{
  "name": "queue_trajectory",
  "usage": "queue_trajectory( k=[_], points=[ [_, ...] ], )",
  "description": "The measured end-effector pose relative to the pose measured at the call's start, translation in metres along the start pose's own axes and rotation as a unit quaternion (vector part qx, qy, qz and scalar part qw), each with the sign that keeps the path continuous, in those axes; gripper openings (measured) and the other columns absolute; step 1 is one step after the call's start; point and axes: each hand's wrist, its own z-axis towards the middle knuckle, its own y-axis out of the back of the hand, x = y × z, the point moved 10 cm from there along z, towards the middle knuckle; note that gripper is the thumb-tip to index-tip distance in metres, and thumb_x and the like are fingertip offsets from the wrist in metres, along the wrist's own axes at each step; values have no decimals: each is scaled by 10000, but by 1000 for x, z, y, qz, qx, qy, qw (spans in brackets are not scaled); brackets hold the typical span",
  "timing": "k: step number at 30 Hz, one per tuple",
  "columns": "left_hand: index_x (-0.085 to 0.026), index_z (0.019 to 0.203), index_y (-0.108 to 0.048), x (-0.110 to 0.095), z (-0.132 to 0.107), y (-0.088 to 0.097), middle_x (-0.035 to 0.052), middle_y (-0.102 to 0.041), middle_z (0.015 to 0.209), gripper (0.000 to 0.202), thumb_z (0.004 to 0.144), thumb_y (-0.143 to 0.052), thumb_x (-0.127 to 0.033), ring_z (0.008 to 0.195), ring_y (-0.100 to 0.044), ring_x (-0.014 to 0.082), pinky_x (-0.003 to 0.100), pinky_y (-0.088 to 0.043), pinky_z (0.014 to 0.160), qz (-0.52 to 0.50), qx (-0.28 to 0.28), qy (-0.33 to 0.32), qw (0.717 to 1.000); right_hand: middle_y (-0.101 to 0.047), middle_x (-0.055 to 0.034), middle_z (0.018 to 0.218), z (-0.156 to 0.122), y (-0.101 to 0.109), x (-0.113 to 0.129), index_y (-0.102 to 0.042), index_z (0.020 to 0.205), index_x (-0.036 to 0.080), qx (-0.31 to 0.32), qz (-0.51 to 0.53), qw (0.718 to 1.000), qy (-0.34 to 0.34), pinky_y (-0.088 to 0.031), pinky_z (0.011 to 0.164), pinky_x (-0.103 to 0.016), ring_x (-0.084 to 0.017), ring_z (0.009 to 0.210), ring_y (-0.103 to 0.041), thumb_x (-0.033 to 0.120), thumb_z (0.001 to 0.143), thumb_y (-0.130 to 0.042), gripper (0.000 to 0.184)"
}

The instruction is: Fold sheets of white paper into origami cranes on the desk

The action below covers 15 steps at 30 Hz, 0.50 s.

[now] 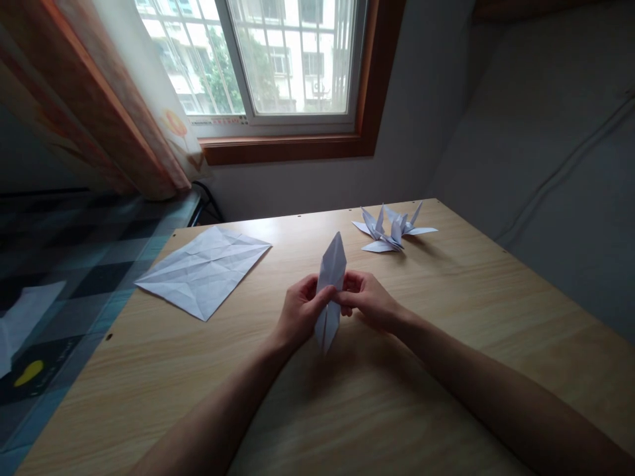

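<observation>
Between my two hands a white folded paper [333, 261] stands upright over the table, long and narrow with pointed ends and a slit down its lower half. My left hand [302, 304] pinches its left side, the thumb lying across the front. From the right, my right hand [364, 295] grips the paper's edge near the middle, thumb in front and fingers curled behind. Beyond it, several folded paper cranes [391, 228] sit close together. On the left lies a creased white sheet [206, 268], unfolded and flat.
The wooden table [471, 370] fills the foreground. To its left is a bed with a checked cover [79, 271], where another piece of white paper [30, 314] lies. A curtain [124, 99] hangs beside the barred window [292, 59]; a grey wall [546, 145] runs along the right.
</observation>
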Motion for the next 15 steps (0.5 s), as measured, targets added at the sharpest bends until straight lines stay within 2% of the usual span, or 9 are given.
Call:
queue_trajectory(
  k=[2, 4, 10, 15],
  points=[
    [-117, 822, -625, 2, -1, 6, 20, -655, 695, 295, 776, -706, -396, 582, -600, 141, 236, -454, 525, 2, -28, 9, 1000, -615, 29, 665, 0, 3, -3, -626, 828, 158, -11, 1, 1000, 7, -431, 490, -219, -85, 509, -551, 342, 683, -792, 287],
    [-118, 784, -633, 3, -1, 12, 4, -636, 661, 275, 776, -704, -384, 567, -566, 120, 213, -417, 507, 24, -46, 11, 999, -614, 30, 646, 0, 9, -5, -624, 803, 157, -32, -12, 999, 14, -440, 484, -216, -89, 506, -566, 379, 692, -790, 298],
    [-129, 851, -672, 0, -1, 9, 17, -672, 726, 241, 803, -665, -365, 617, -579, 126, 205, -412, 523, 73, -33, 12, 997, -586, 35, 542, 1, 17, -3, -592, 714, 161, -77, -28, 995, 51, -416, 437, -208, -89, 448, -538, 453, 719, -767, 340],
    [-139, 920, -621, -2, -1, 6, 17, -681, 711, 284, 771, -695, -369, 584, -593, 124, 206, -424, 514, 22, -33, 12, 999, -551, 50, 515, 0, 21, -1, -590, 705, 163, -103, -32, 992, 63, -381, 405, -205, -79, 415, -494, 434, 697, -787, 335]
  ],
)
